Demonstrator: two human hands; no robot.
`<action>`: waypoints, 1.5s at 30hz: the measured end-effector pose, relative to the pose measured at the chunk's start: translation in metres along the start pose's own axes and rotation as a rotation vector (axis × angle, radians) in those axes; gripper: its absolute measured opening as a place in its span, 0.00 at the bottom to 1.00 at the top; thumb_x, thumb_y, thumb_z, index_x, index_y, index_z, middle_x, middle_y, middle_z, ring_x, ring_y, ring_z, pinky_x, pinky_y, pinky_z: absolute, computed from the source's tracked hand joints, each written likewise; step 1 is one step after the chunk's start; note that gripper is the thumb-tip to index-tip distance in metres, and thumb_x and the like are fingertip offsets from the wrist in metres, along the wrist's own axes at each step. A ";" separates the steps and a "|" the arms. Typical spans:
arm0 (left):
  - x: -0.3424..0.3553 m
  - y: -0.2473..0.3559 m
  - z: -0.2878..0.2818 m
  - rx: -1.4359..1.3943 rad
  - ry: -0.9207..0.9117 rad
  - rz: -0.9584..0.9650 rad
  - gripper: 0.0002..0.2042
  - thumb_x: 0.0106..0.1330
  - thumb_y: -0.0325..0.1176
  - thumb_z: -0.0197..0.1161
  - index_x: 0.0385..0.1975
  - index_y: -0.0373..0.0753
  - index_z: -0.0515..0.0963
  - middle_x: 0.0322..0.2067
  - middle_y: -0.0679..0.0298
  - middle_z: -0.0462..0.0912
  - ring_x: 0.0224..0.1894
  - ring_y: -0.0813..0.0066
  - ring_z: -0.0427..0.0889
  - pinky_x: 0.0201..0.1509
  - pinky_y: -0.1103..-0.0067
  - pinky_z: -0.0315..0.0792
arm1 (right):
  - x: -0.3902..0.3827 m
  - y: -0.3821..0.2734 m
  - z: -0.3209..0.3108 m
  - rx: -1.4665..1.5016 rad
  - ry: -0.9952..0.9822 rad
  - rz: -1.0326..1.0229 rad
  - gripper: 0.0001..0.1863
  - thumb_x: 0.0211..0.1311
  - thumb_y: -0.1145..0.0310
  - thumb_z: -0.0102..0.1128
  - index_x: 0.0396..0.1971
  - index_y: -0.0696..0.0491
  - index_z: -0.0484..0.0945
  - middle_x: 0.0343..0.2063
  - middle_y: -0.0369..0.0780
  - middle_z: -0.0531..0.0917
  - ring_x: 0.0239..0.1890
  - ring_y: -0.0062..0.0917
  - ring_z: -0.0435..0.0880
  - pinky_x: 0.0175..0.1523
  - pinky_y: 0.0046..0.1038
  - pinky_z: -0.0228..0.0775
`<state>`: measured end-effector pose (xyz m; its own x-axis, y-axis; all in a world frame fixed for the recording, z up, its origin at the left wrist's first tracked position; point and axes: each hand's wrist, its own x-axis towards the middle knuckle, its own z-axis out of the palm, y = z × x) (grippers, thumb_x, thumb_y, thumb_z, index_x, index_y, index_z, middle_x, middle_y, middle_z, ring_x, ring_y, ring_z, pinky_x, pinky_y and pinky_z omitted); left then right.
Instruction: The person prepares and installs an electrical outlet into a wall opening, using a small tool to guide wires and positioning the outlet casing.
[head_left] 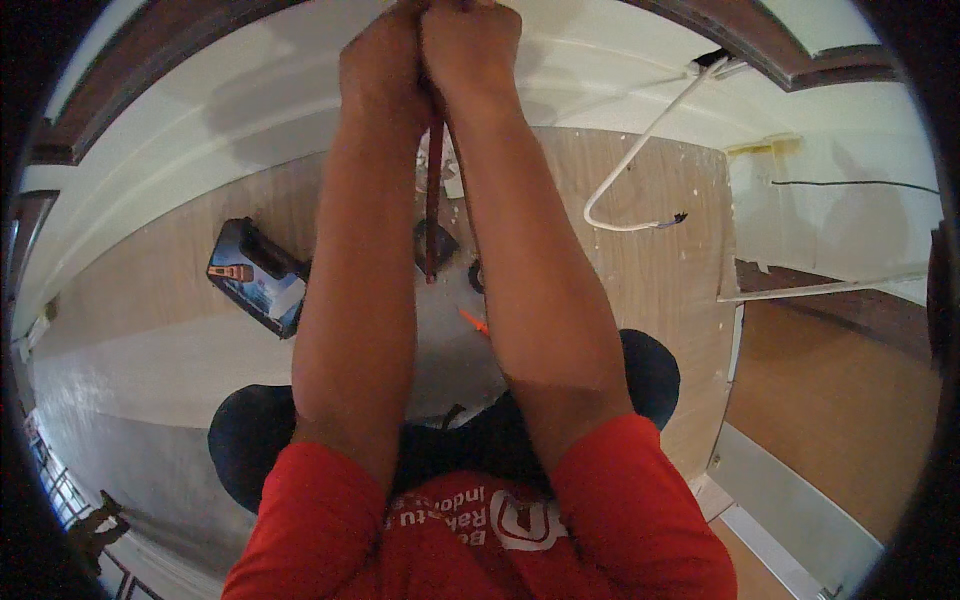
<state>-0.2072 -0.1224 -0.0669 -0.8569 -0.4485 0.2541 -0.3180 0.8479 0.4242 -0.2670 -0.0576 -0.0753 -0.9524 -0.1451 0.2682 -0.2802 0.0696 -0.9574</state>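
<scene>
Both my arms stretch forward to the top edge, where my hands are close together against the pale wall. My left hand is closed, with its fingertips hidden; a narrow dark red-brown strip runs from it down between my forearms. My right hand is beside it, curled closed, its fingers partly cut off by the upper edge. What it grips cannot be made out. Below the strip, an orange-handled tool lies on a grey patch of the surface, partly behind my right forearm.
A dark case with a picture of a power tool lies left of my arms. On the right, a white cable with bared ends hangs from the wall. The wood-look board ends there beside a brown surface and white panels.
</scene>
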 end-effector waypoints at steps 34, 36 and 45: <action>-0.024 0.031 0.016 -0.224 0.178 0.000 0.22 0.61 0.35 0.65 0.56 0.42 0.72 0.46 0.59 0.84 0.49 0.60 0.83 0.53 0.70 0.75 | -0.004 -0.014 -0.030 -0.300 -0.117 -0.053 0.17 0.61 0.64 0.54 0.26 0.64 0.82 0.22 0.57 0.82 0.25 0.45 0.83 0.36 0.38 0.73; -0.021 0.030 0.013 -0.204 0.146 -0.007 0.22 0.60 0.35 0.66 0.56 0.43 0.72 0.46 0.60 0.84 0.49 0.61 0.82 0.53 0.70 0.74 | -0.003 -0.014 -0.029 -0.247 -0.128 -0.003 0.17 0.61 0.63 0.53 0.25 0.64 0.82 0.21 0.57 0.81 0.25 0.46 0.82 0.36 0.39 0.73; -0.009 0.022 0.015 -0.311 0.071 -0.036 0.27 0.58 0.42 0.69 0.58 0.46 0.72 0.54 0.60 0.79 0.57 0.59 0.78 0.60 0.71 0.71 | 0.001 -0.014 -0.019 -0.253 -0.057 -0.059 0.16 0.59 0.66 0.53 0.22 0.66 0.79 0.21 0.58 0.81 0.28 0.51 0.82 0.34 0.43 0.72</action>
<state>-0.2128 -0.0956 -0.0734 -0.8133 -0.5043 0.2901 -0.1987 0.7095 0.6761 -0.2659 -0.0394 -0.0596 -0.9272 -0.2112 0.3094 -0.3630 0.3027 -0.8812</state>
